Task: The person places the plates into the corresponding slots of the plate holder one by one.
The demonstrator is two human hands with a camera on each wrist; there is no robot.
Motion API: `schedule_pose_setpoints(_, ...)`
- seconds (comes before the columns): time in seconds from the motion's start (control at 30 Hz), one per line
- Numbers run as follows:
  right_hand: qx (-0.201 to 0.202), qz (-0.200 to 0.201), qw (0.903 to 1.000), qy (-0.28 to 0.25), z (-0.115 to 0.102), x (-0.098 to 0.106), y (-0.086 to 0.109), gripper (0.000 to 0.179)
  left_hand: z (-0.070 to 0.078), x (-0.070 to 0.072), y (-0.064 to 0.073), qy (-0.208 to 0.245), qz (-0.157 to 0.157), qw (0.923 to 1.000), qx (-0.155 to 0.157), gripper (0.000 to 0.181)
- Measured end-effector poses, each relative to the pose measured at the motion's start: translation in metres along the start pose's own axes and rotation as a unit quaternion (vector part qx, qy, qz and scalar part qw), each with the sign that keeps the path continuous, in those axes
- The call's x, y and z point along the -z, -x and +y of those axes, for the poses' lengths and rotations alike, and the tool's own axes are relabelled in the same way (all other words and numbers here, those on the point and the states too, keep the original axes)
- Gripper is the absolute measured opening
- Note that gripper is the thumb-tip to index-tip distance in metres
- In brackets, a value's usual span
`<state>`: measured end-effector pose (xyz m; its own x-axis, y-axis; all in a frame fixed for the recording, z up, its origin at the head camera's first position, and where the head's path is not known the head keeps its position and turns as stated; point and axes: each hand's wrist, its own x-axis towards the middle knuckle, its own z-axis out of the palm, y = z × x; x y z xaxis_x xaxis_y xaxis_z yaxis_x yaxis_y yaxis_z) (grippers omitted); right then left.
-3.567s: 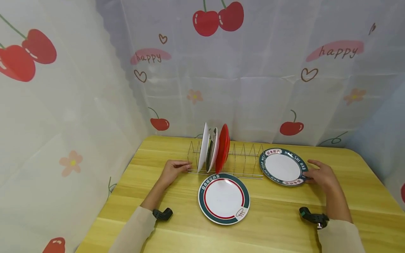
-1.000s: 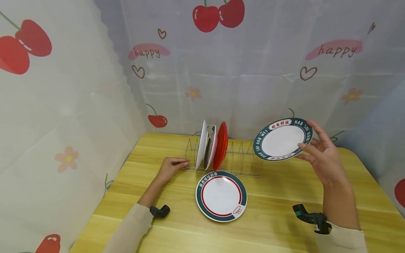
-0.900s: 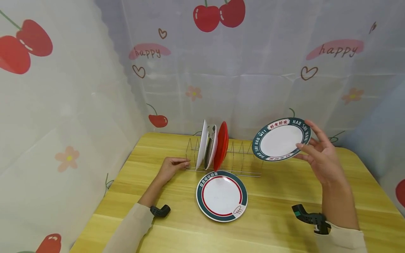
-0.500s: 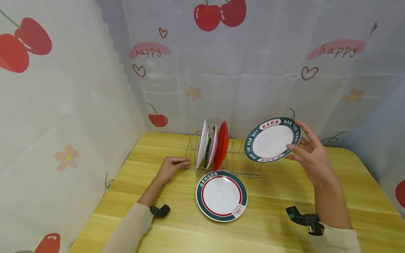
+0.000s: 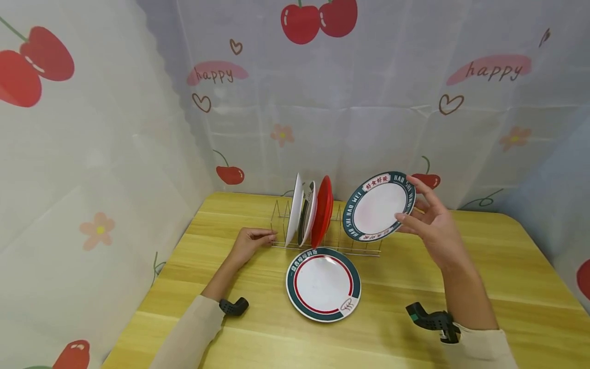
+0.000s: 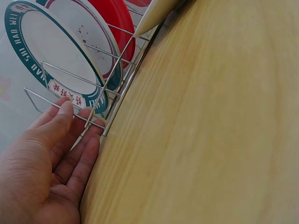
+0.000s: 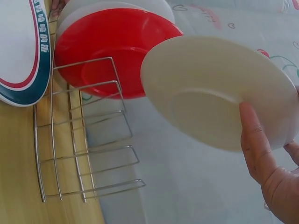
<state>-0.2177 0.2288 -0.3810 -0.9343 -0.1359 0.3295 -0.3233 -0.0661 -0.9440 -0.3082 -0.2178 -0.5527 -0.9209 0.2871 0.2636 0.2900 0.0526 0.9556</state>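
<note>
My right hand (image 5: pixel 435 225) pinches the right rim of a white plate (image 5: pixel 380 210) with a dark green lettered border, thumb in front and fingers behind. The plate is tilted in the air over the right part of a wire dish rack (image 5: pixel 364 254); its pale underside shows in the right wrist view. My left hand (image 5: pixel 246 247) holds the rack's left end, its thumb and fingers about the wire (image 6: pixel 42 100) in the left wrist view. Upright in the rack stand a white plate (image 5: pixel 293 212), a patterned plate (image 5: pixel 311 218) and a red plate (image 5: pixel 322 212).
Another plate (image 5: pixel 324 287), with a green border and red ring, lies flat on the wooden table (image 5: pixel 258 333) in front of the rack. A printed curtain (image 5: pixel 387 87) hangs behind and along the left side.
My right hand has lifted the green-bordered plate from the table right of the rack, then carried it left over the rack's right end, tilting it more. The left hand stays at the rack.
</note>
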Motion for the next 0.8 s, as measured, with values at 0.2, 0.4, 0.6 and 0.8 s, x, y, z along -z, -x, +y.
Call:
schedule_pose_setpoints(0.2, -0.007, 0.001, 0.9998, 0.019, 0.001, -0.008, -0.001, 0.078, -0.001, -0.001, -0.001, 0.006, 0.001, 1.0000, 0.006, 0.021)
schedule_pose_setpoints(0.4, -0.023, -0.005, 0.9986, 0.048, 0.005, -0.019, -0.003, 0.078, 0.000, -0.002, -0.001, 0.002, 0.004, 1.0000, 0.003, 0.021)
schedule_pose_setpoints(0.6, -0.024, -0.017, 0.9931, 0.114, 0.008, -0.027, -0.013, 0.079, 0.001, -0.002, -0.001, 0.000, 0.010, 0.9999, 0.012, 0.021)
schedule_pose_setpoints(0.8, -0.029, -0.038, 0.9878, 0.148, 0.009, -0.036, -0.026, 0.080, 0.002, -0.002, -0.002, -0.004, 0.016, 0.9997, 0.018, 0.020)
